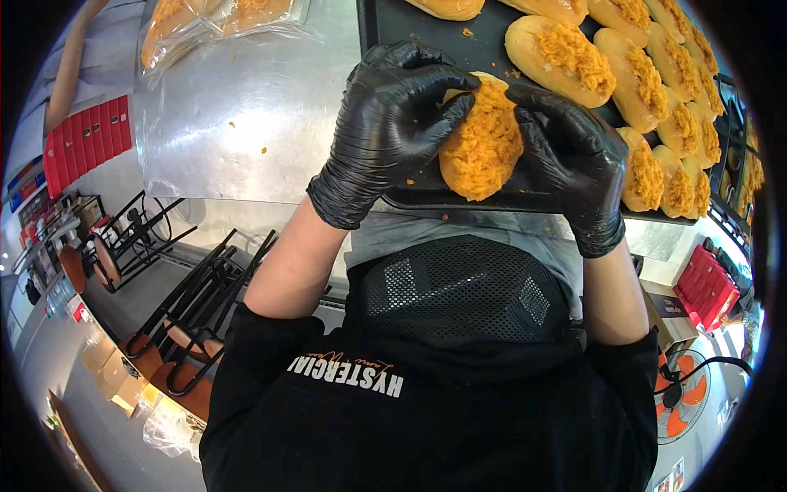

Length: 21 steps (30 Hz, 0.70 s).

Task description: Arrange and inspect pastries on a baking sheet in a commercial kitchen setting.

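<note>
My left hand (385,123), in a black glove, pinches the upper left edge of an oblong bun (479,143) covered with orange, shredded topping. My right hand (578,156), also black-gloved, grips the same bun at its upper right side, fingertips curled against it. The bun is held upright-lengthwise over the near part of a dark baking tray (382,25). To its right and beyond, several golden buns (557,61) lie in rows on the tray, most topped with the same orange shreds.
A steel table (197,139) bears bagged buns (176,33) at upper left and a red slatted object (86,143). Another person's arm (70,57) is at far left. Stacked chairs (168,353), cardboard boxes (119,381) and an orange fan (684,402) stand below.
</note>
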Tool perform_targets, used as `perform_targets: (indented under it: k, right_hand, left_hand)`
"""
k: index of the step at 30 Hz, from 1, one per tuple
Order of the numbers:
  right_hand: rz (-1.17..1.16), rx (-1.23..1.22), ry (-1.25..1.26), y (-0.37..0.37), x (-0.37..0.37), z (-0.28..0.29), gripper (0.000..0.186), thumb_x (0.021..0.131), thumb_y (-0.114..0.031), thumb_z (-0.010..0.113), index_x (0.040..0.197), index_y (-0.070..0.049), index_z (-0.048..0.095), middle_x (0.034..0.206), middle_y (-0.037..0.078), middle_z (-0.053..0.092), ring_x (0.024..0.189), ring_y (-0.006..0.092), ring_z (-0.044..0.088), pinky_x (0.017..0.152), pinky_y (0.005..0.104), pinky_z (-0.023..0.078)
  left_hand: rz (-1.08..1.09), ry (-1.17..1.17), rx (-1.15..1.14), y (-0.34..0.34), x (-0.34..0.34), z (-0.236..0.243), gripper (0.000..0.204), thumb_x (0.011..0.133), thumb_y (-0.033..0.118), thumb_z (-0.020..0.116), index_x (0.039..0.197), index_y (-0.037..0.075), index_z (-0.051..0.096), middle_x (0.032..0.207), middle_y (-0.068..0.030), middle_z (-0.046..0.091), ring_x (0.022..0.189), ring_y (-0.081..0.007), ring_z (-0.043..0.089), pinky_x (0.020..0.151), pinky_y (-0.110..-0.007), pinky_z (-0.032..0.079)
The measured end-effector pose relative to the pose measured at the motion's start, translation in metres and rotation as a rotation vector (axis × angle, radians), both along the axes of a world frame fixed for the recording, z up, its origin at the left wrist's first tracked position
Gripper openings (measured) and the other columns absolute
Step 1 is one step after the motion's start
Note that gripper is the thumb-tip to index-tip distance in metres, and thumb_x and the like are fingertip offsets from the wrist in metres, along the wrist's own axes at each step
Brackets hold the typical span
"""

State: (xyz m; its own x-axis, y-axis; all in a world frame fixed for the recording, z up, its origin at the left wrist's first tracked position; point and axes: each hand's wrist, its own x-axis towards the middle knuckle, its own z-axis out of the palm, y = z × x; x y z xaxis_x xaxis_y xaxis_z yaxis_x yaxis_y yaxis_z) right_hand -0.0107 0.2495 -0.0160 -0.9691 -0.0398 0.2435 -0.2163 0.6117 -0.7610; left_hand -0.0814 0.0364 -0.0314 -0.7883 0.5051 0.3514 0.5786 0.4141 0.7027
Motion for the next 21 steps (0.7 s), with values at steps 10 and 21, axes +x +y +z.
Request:
perform_targets:
  k: [10, 21]
  right_hand:
    - [-0.122, 0.043, -0.108, 0.01, 0.005, -0.012, 0.023, 0.084, -0.007, 0.076, 0.107, -0.005, 0.076, 0.09, 0.008, 0.076, 0.061, 0.0131, 0.063, 0.055, 0.0254, 0.051]
    - [-0.048, 0.068, 0.02, 0.005, 0.0, -0.019, 0.024, 0.086, -0.011, 0.073, 0.108, -0.003, 0.075, 0.092, 0.01, 0.076, 0.064, 0.0174, 0.066, 0.058, 0.0279, 0.054]
  left_hand:
    - [-0.04, -0.018, -0.025, 0.005, -0.001, 0.002, 0.021, 0.078, 0.009, 0.078, 0.099, 0.009, 0.077, 0.098, -0.0052, 0.07, 0.09, -0.0206, 0.062, 0.085, -0.033, 0.05]
    - [0.08, 0.032, -0.134, 0.003, -0.004, -0.01, 0.022, 0.078, 0.018, 0.076, 0.098, 0.01, 0.076, 0.095, -0.0043, 0.07, 0.085, -0.0233, 0.06, 0.092, -0.037, 0.043]
